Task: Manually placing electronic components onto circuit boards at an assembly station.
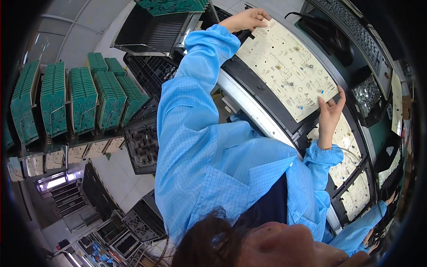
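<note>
Board (287,69) lies between left fingers (259,17) and right fingers (341,98).

Reaching out long with the left arm (191,91) past the left end of the cream circuit board (284,62), in a blue sleeve (213,42) bunched near the wrist. Pinching the board's far left corner between thumb and gathered fingers of the left hand (244,21). Bending the right arm (321,171) more tightly, bare-wristed below the board's right end. Gripping that end near its far corner with the right hand (329,116), spreading thumb and forefinger into a V.
</note>
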`<state>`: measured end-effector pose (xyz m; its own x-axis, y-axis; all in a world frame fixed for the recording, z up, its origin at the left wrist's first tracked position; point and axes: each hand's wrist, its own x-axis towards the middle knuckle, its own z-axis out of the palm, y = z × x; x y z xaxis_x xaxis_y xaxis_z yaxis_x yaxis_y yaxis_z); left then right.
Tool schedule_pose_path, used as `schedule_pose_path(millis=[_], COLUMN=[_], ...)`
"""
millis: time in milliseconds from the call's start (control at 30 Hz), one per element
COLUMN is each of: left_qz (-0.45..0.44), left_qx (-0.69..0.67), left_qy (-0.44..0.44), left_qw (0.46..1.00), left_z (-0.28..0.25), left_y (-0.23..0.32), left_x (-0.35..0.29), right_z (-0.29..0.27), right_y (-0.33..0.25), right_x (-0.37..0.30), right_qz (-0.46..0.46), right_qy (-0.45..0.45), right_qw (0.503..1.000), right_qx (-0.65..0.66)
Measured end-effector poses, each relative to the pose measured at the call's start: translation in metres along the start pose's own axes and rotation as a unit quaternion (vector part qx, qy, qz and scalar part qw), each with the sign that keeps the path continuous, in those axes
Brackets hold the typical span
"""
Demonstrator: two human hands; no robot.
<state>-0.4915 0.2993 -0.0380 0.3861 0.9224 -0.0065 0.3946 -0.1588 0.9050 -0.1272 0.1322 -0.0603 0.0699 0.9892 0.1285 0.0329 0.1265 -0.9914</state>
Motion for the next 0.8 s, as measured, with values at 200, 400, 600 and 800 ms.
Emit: schedule_pose_path(millis=[200, 400, 600, 800], left_qz=[0.069, 0.151, 0.269, 0.291], left_qx=[0.105, 0.429, 0.428, 0.331], left_qy=[0.035, 0.117, 0.125, 0.141], left_qw=[0.992, 0.883, 0.854, 0.886], left_z=[-0.006, -0.005, 0.014, 0.013], left_y=[-0.034, -0.072, -0.047, -0.040], left_x=[-0.001, 0.000, 0.001, -0.012], right_z=[0.005, -0.002, -0.004, -0.007], right_y=[-0.008, 0.005, 0.025, 0.016], right_x=[0.006, 0.015, 0.024, 0.021], right_qz=[0.030, -0.076, -0.041, -0.061], right_qy=[-0.017, -0.001, 0.020, -0.003], right_qw=[0.981, 0.876, 0.903, 0.864], right_qx=[-0.188, -0.475, -0.427, -0.500])
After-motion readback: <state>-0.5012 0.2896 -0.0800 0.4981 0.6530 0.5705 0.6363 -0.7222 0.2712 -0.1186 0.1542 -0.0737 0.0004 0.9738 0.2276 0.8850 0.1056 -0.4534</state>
